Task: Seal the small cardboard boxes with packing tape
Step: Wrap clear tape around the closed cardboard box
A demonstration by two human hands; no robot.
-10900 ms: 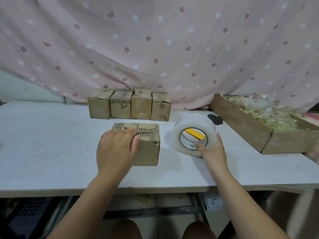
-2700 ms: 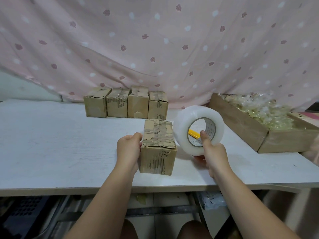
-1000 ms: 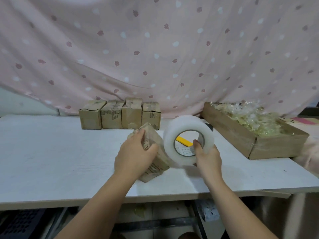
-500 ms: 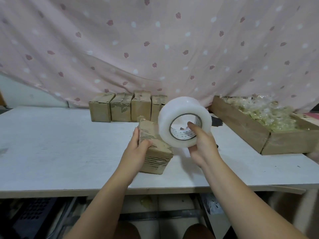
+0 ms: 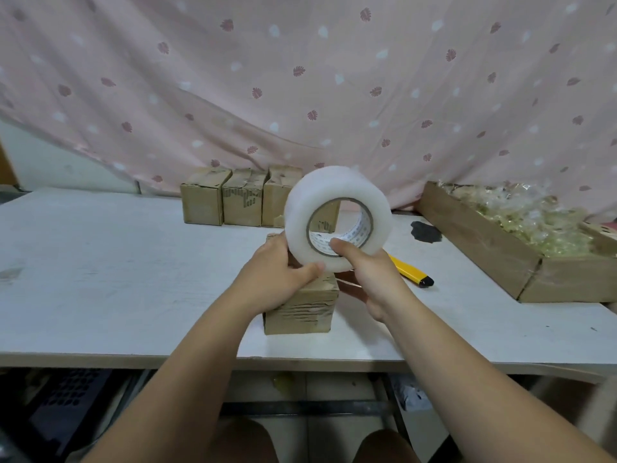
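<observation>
1. Your left hand (image 5: 272, 280) has let go of the carton it gripped half a second ago. It is now on the tape, with the fingers curled round the roll's left edge and the thumb pressed on its lower front rim.
2. The small brown cardboard box (image 5: 298, 312) was tipped a moment ago. Now it sits flat on the white table (image 5: 117, 269) near the front edge, directly under both hands, with its near face square to you. Your hands hide its top, so I cannot tell its long axis or whether any tape is on it yet.
3. The wide roll of clear packing tape (image 5: 334, 195) has come across and now hangs just above the box. Its hole faces you, so the core axis runs from you towards the curtain, tilted slightly right. This looks like a search for the tape's free end before the first strip is pulled.
4. Your right hand (image 5: 375, 279) has its thumb hooked inside the core. The fingers are wrapped under and behind the roll.
5. The yellow utility knife (image 5: 409, 269), earlier seen through the core, lies uncovered on the table just right of that hand.
</observation>
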